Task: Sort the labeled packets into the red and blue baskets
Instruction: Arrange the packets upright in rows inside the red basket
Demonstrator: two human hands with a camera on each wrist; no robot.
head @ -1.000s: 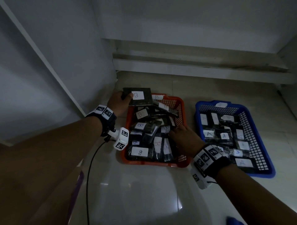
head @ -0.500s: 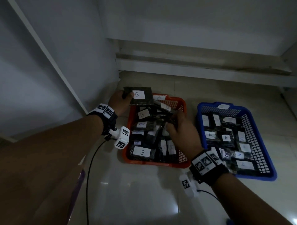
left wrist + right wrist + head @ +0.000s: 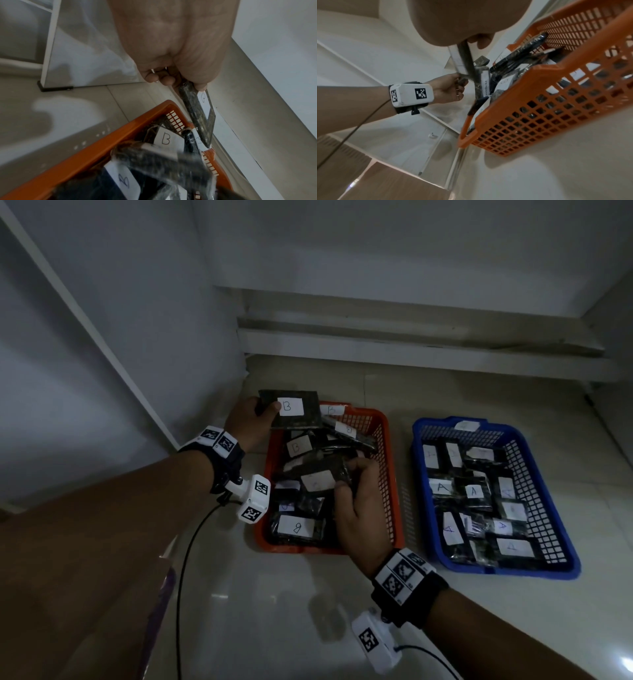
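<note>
Between the left hand's (image 3: 244,424) thumb and curled fingers (image 3: 150,77) sits a dark packet labeled B (image 3: 290,409), pinched by its edge and held over the far left corner of the red basket (image 3: 386,474). The right hand (image 3: 356,508) has its fingers curled round a second dark packet (image 3: 317,474) with a white label whose letter is too blurred to read, lifted just above the pile in the middle of the same basket. Below both hands the red basket is crowded with dark packets, several showing B labels. Just beside it, to the right and not touching, the blue basket (image 3: 419,460) holds packets marked A. Both baskets rest on a pale, glossy tiled floor (image 3: 274,611) that reflects light. A white wall (image 3: 411,244) with a low stepped ledge (image 3: 411,344) runs behind them, and a white panel (image 3: 85,337) slants along the left. A black cable (image 3: 181,577) trails from the left wrist device across the floor.
</note>
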